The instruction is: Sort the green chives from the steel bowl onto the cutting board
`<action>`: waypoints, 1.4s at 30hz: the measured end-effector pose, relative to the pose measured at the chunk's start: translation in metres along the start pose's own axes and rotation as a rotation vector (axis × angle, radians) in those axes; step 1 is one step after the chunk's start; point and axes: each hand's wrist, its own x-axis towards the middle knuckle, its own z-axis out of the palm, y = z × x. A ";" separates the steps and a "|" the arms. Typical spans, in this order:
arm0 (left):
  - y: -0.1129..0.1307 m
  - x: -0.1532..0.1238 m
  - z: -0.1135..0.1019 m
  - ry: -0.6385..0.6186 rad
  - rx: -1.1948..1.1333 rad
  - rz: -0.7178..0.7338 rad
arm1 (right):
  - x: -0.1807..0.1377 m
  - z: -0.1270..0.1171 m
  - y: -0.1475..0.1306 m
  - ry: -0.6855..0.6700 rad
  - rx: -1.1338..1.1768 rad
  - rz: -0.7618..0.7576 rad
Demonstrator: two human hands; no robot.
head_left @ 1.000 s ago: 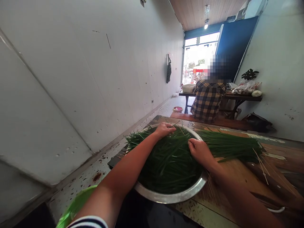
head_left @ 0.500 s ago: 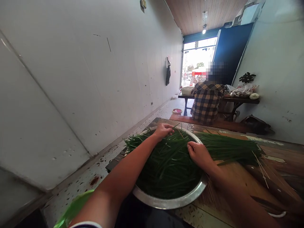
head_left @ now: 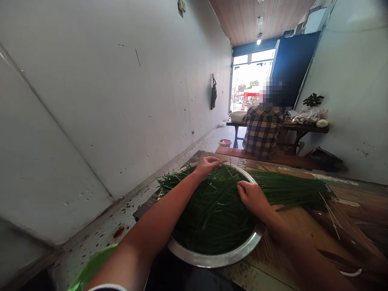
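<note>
A wide metal bowl (head_left: 209, 260) in front of me is heaped with long green garlic chives (head_left: 212, 214). Over its far rim, my left hand (head_left: 206, 166) pinches thin chive blades between thumb and fingers. My right hand (head_left: 251, 196) is curled closed at the bowl's right side, above the chives. Between the hands slants a thin pale bamboo skewer (head_left: 228, 169), which seems to run into the right hand's fingers; its end there is hidden. Right of the bowl lies a bunch of chives (head_left: 291, 188).
Loose bamboo skewers (head_left: 266, 246) lie on the wooden table beside the bowl's lower right. A dark-handled knife (head_left: 336, 228) rests further right. Ahead, a person in a plaid shirt (head_left: 262, 129) sits on a bench at another table. Green plastic (head_left: 93, 266) is at lower left.
The whole view has shifted slightly. My left hand has moved a little, with a chive blade now standing up near its fingertips. My right hand keeps its closed grip.
</note>
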 end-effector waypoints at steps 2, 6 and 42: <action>-0.001 0.000 0.000 0.012 -0.030 0.012 | 0.000 0.000 0.001 -0.003 0.002 0.001; -0.005 0.003 0.000 0.033 -0.009 0.015 | 0.000 0.001 0.002 -0.001 0.001 -0.010; 0.006 -0.007 -0.002 -0.246 0.518 0.334 | 0.002 0.002 0.004 -0.005 0.016 0.018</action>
